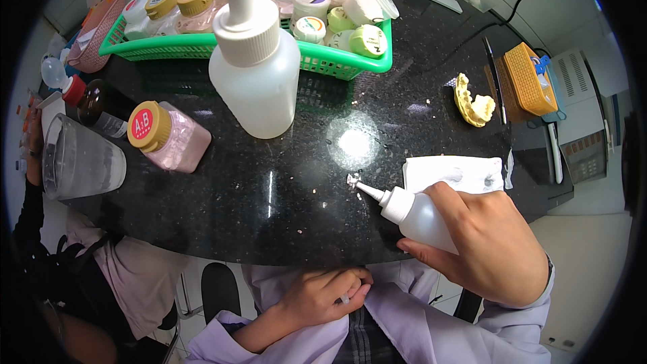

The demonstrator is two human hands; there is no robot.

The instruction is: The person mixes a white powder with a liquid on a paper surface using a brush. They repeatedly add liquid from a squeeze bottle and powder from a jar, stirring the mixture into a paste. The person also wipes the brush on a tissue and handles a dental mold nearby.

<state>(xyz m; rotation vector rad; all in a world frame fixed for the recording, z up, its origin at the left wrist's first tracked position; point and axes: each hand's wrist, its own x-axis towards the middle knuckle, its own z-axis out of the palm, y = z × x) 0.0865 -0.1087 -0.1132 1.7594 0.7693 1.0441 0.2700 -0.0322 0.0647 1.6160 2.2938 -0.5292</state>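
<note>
My right hand [495, 246] is wrapped round a small white squeeze bottle [426, 221], tilted low over the black counter. Its narrow nozzle points left, with the tip at a few small whitish crumbs [352, 179]. Under and behind this bottle lies a folded white paper towel [445, 170]. Down at my lap, in front of the counter edge, my left hand [330, 294] is closed. A small pale bit shows between its fingers, too little to name. Farther back stands a large white squeeze bottle [259, 87], upright with a long nozzle.
A green basket [377, 64] of jars stands at the back. On the left are a gold-lidded jar of pink powder [182, 141], a brown bottle [104, 104] and a clear cup [84, 162]. A yellow dental cast [475, 106] and orange basket [526, 81] lie right. Another person sits left.
</note>
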